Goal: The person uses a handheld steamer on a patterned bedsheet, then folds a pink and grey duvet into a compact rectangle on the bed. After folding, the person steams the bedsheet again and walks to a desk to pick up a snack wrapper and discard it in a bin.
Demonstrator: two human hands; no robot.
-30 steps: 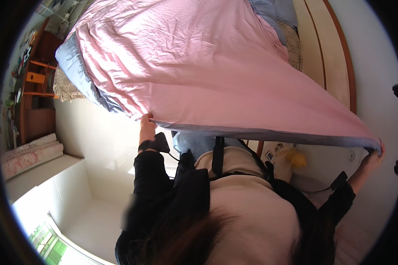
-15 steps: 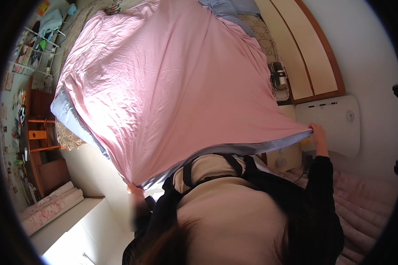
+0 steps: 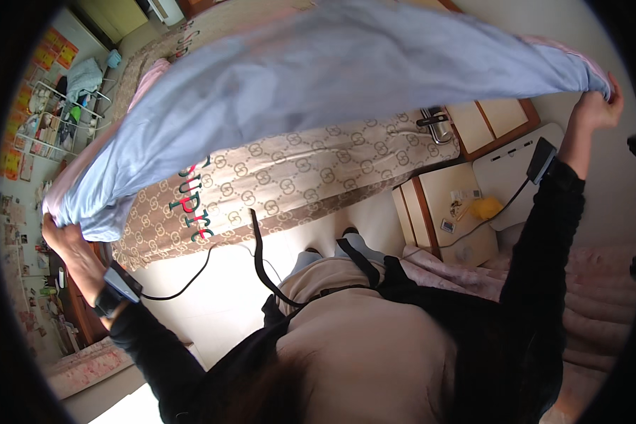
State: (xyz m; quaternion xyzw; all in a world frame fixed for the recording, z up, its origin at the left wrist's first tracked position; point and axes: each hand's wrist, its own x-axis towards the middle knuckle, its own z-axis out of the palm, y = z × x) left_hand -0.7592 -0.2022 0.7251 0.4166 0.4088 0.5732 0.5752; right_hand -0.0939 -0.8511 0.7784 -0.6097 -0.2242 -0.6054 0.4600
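Observation:
A large duvet cover or quilt, pink on one face and blue-grey on the other, is lifted in the air between my two raised arms. Its blue-grey underside faces me, blurred by motion in the middle. At the far left my left hand is closed round one corner of the quilt. My right hand, high at the right, grips the opposite corner. Beneath the raised quilt shows a bed with a brown and beige patterned cover. Whatever part of the quilt lies farther back is hidden behind the lifted edge.
A dark and silver object lies at the bed's right edge. A bedside cabinet holds a yellow item. Pink curtain-like fabric hangs at the right. Shelves stand left. Black cables run from devices on my wrists.
Both hands have risen and spread apart, swinging the quilt's near edge up off the bed. Its blue-grey underside and the patterned bed cover now show.

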